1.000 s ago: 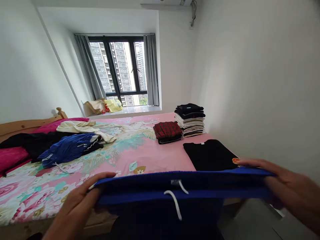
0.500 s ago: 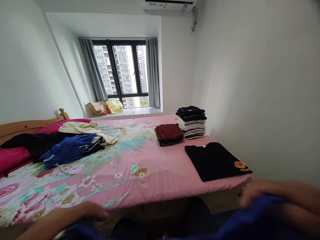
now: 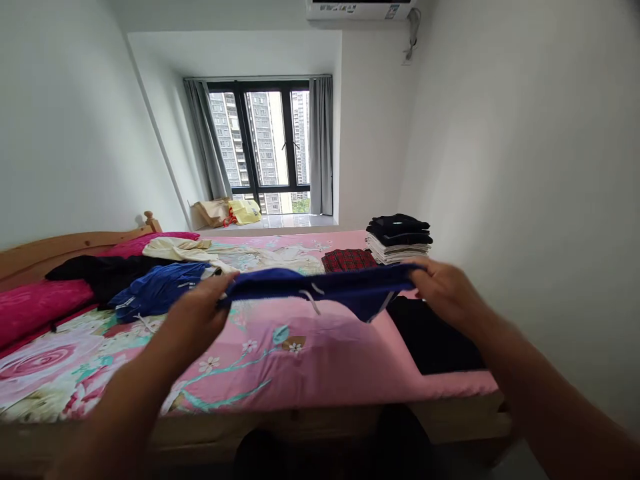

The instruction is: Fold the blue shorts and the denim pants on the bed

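Observation:
Blue drawstring shorts (image 3: 345, 283) are stretched by the waistband above the bed, with white cord ends hanging near the middle. My left hand (image 3: 203, 307) is closed on one end of the waistband. At the other end, my right hand (image 3: 445, 290) grips the band, fingers wrapped over it. Most of the garment below the waistband is out of sight. Beyond and below my right hand lies a folded black T-shirt (image 3: 433, 340), partly covered by my arm. Past the waistband sits a folded red plaid garment (image 3: 347, 259).
A tall stack of folded clothes (image 3: 397, 233) stands at the bed's far right. Loose blue clothing (image 3: 155, 290), a black garment (image 3: 107, 277) and a cream garment (image 3: 183, 249) lie left on the floral bedsheet (image 3: 280, 373). Bags (image 3: 213, 212) rest on the windowsill.
Both hands have risen from the bed's near edge and moved inward with the blue shorts, which are now held taut over the bed. The view has shifted slightly left.

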